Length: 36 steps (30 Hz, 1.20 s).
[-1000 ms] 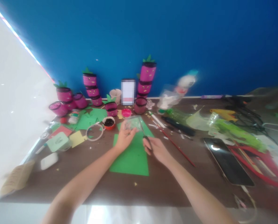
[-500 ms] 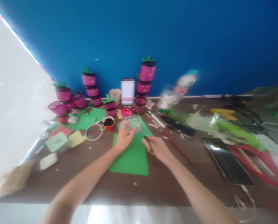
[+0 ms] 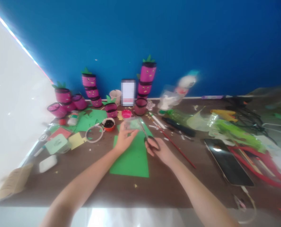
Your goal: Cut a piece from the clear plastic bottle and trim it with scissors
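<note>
My right hand (image 3: 159,150) is closed round the dark handles of a pair of scissors (image 3: 152,142). The blades point away from me, toward a clear plastic piece (image 3: 132,123), and lie along its right edge. That plastic is pinched in my left hand (image 3: 125,137), whose fingers are partly hidden and blurred; whether it is a small bag or a sheet I cannot tell. Below both hands a green paper sheet (image 3: 131,162) lies flat on the dark brown table (image 3: 102,186). A small pink dish (image 3: 126,114) sits just beyond the plastic.
Pink cups with green paper leaves (image 3: 146,74) stand along the blue wall, some stacked. Left lie a hoop (image 3: 94,133), an orange pot (image 3: 109,125) of dark stuff and a white case (image 3: 48,163). Right are a red paintbrush (image 3: 178,147), a phone (image 3: 227,162) and green packaging (image 3: 237,132).
The scissors have turned in my right hand, and their handle loops now show more openly. My left hand keeps the plastic in nearly the same place.
</note>
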Motion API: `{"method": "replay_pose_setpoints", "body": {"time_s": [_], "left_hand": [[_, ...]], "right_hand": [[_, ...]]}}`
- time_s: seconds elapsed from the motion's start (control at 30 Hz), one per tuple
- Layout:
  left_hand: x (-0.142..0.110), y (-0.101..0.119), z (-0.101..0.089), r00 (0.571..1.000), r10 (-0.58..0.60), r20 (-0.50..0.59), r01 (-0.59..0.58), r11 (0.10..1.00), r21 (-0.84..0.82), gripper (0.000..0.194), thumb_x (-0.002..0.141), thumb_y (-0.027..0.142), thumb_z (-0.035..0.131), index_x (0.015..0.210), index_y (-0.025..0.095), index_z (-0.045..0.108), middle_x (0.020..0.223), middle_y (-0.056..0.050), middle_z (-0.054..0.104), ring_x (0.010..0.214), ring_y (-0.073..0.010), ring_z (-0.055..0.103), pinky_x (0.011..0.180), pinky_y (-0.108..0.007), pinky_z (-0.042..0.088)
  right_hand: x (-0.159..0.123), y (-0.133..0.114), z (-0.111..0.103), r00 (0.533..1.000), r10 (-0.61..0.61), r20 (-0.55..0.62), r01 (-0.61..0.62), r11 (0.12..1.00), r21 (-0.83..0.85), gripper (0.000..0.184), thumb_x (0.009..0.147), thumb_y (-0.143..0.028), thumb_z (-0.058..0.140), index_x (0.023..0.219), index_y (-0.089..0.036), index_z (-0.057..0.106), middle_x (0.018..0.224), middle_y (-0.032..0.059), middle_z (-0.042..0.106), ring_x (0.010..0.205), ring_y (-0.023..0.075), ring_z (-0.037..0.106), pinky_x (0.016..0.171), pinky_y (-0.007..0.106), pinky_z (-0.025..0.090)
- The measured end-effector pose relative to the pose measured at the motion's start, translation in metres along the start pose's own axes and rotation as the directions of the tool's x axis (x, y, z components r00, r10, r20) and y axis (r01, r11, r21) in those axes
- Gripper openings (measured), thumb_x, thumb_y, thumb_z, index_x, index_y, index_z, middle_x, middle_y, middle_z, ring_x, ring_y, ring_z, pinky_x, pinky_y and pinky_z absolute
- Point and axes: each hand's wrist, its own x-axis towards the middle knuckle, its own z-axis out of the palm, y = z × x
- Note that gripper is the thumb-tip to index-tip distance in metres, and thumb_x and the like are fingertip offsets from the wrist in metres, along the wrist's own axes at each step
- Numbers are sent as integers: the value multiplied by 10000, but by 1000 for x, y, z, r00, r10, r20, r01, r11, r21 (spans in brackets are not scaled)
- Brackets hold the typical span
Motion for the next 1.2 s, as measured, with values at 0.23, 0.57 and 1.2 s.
{"method": "replay_pose_setpoints", "body": {"time_s": [0.23,0.57,1.2], "left_hand": [[0,1,0,995,83,-46,-79,993,87,265,753,386,617,667,155,717,1337,-86,436,1255,-259,425,1070,-384,338],[-1,-1,2,988,151,-27,-144,976,163,201,755,287,619,627,163,713,1326,-77,442,1263,-259,416,1075,-383,338],[-1,6,0,979,204,10,-203,968,149,213,760,277,613,588,183,696,1279,-77,480,1258,-258,422,1067,-409,362]], "right_hand": [[4,13,0,1000,4,-16,-3,999,54,411,799,-547,494,627,-174,521,413,-32,465,399,103,419,482,277,311],[3,6,6,999,28,-43,-30,999,-40,411,774,-549,510,623,-169,547,448,-6,512,435,115,457,506,275,333],[7,25,-2,998,54,-37,-43,965,260,429,724,-578,566,599,-168,542,509,0,517,399,103,429,422,270,273]]}}
